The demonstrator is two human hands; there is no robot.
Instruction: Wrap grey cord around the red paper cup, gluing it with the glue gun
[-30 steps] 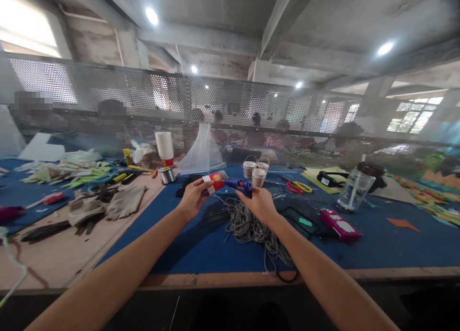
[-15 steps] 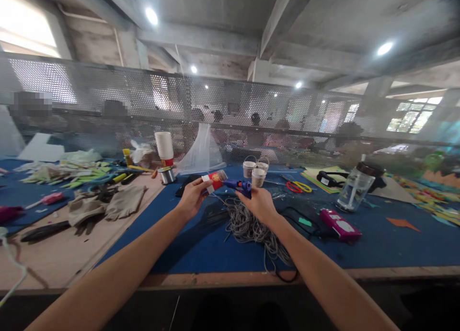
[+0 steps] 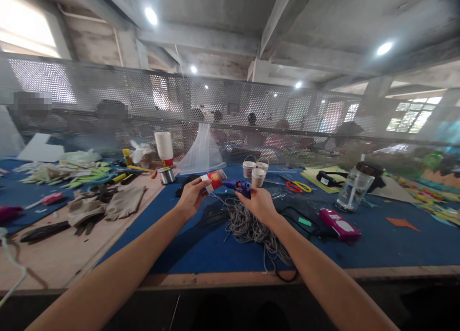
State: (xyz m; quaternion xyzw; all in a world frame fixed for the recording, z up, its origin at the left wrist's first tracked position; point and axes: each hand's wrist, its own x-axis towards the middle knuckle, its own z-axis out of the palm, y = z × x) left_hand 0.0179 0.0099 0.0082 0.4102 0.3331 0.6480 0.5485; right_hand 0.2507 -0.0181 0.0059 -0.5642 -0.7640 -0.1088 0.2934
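Note:
My left hand (image 3: 190, 199) is closed on a small red and white paper cup (image 3: 214, 179), held tilted above the blue table mat (image 3: 377, 245). My right hand (image 3: 259, 202) grips a blue and purple glue gun (image 3: 237, 185) whose nozzle points left at the cup's side. Both hands hover over a tangled pile of grey cord (image 3: 251, 228) that lies on the mat just below them.
Three small cups with handles (image 3: 254, 171) stand behind my hands. Red and yellow scissors (image 3: 298, 186), a clear jar (image 3: 354, 188) and a pink device (image 3: 339, 224) lie to the right. A stack of white cups (image 3: 164, 146), gloves (image 3: 108, 204) and scraps sit left. A perforated metal screen (image 3: 230, 110) closes the far side.
The cup in my left hand has tipped slightly upward at its right end. The glue gun and both arms have barely moved.

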